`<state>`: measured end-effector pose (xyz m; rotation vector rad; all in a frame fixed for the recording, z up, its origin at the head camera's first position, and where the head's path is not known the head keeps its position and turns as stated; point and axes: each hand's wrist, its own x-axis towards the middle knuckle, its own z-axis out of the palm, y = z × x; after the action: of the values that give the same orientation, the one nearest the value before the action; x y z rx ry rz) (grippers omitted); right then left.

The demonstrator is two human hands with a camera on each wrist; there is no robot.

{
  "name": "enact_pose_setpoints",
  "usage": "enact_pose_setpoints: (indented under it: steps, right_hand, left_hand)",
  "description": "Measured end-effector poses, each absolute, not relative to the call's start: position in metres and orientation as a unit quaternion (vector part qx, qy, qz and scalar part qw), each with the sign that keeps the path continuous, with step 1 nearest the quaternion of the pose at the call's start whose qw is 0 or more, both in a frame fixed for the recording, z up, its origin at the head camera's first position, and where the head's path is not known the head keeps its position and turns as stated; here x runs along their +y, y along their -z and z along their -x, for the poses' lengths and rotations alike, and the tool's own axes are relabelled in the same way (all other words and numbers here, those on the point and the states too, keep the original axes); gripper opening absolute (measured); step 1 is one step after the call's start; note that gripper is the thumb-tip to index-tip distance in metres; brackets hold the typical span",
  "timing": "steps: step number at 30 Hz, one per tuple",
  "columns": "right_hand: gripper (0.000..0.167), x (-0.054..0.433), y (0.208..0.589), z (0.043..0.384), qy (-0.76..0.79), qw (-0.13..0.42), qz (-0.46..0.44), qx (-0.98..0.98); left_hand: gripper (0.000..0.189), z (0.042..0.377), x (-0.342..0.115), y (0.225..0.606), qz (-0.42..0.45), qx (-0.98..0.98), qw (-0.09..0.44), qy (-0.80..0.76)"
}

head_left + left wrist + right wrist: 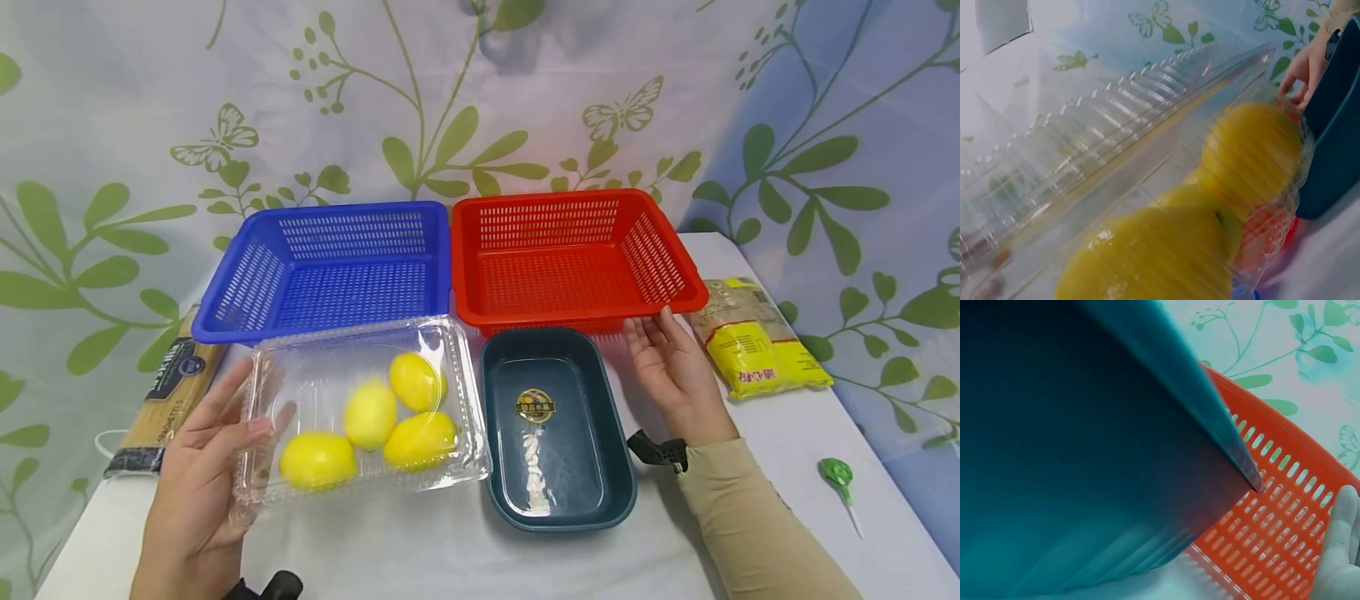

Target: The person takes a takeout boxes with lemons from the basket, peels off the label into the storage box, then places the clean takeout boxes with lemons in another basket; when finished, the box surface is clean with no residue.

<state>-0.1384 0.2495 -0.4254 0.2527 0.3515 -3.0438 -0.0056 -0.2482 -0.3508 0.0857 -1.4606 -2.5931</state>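
My left hand [198, 467] grips the left end of a clear plastic clamshell box [315, 358], its thumb on the upper side. Several yellow lemons [417, 382] lie inside the box, which is held tilted above the table; the left wrist view shows the lemons [1254, 156] close up through the ribbed plastic. My right hand [670, 371] has its fingers extended, with fingertips right at the front rim of a red basket [577, 321]. Beside that hand stands a dark teal tray [558, 467] with a round gold label on its floor.
A blue basket [225, 329] stands left of the red one, against the patterned cloth backdrop. A spaghetti pack [161, 392] lies at the far left. On the right are a yellow-and-clear food bag [757, 342] and a green lollipop [837, 475].
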Motion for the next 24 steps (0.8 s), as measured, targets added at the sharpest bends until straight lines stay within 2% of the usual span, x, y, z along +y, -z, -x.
enact_pose_setpoints:
  steps: [12, 19, 24]
  right_hand:
    - [0.052, 0.25, 0.423, 0.138, 0.99, 0.037, -0.081, 0.11]
    - [0.05, 0.251, 0.424, 0.138, 0.989, 0.038, -0.091, 0.106]
    - [0.05, 0.25, 0.425, 0.138, 0.99, 0.039, -0.091, 0.101]
  left_hand:
    - [0.062, 0.026, -0.223, 0.312, -0.024, -0.465, 0.095, 0.88]
    - [0.061, 0.038, -0.208, 0.289, -0.017, -0.477, 0.062, 0.877]
    - [0.06, 0.061, -0.203, 0.283, -0.01, -0.463, 0.029, 0.886]
